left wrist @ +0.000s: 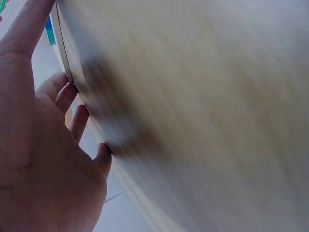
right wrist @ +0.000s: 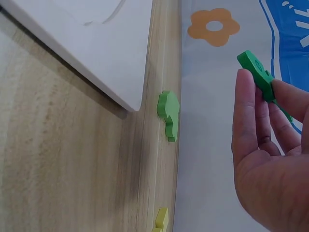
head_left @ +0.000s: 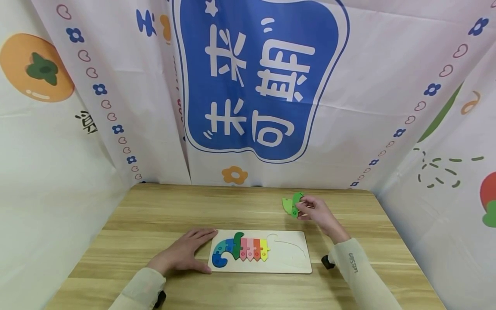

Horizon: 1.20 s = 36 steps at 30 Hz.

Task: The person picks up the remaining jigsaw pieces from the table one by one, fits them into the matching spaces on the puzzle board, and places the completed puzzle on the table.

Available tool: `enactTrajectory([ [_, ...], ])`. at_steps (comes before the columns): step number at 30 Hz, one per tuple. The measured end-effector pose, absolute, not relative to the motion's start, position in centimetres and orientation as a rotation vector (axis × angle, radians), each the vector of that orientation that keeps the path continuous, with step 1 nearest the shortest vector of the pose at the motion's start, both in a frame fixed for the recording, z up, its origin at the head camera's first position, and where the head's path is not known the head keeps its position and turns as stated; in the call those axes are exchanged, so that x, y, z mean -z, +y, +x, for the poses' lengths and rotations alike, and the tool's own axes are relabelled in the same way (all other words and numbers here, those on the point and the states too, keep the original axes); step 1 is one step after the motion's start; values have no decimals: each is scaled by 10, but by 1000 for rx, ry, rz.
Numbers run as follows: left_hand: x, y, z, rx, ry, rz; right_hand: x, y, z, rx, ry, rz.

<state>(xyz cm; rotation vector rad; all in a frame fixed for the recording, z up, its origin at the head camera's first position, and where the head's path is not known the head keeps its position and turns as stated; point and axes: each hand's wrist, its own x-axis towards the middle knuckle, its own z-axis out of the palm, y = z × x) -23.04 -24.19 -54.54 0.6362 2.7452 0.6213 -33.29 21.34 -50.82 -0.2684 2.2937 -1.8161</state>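
My left hand (head_left: 186, 252) lies at the left end of a wooden puzzle board (head_left: 286, 262), thumb and fingers spread and touching its edge. Interlocking coloured pieces (head_left: 248, 249) in blue, dark green, pink, orange and yellow fill the board's left part. Past the board's far right corner, my right hand (head_left: 315, 211) pinches a green puzzle piece (right wrist: 256, 70) between thumb and fingers, raised above the table. Beyond it on the tabletop lies a light green puzzle piece (right wrist: 169, 111), partly covered in the head view.
The wood-grain table (head_left: 166, 211) backs onto a white printed cloth (head_left: 348, 142), with more cloth at both sides. The right wrist view catches a yellow piece (right wrist: 162, 220) on the table at its lower border. On the board's right part, thin curved lines show.
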Motion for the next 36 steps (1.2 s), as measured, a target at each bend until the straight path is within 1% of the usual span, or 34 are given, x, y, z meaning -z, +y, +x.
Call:
enactTrajectory([
  [11,544,-242,-230,-627,2752,646,511,204,-328,1769,2266,-259],
  [15,544,-241,-230,-634,2752,646,514,199,-321,1749,2248,-253],
  [36,549,-243,-232,-622,2747,641,522,166,-283,1608,2194,-416],
])
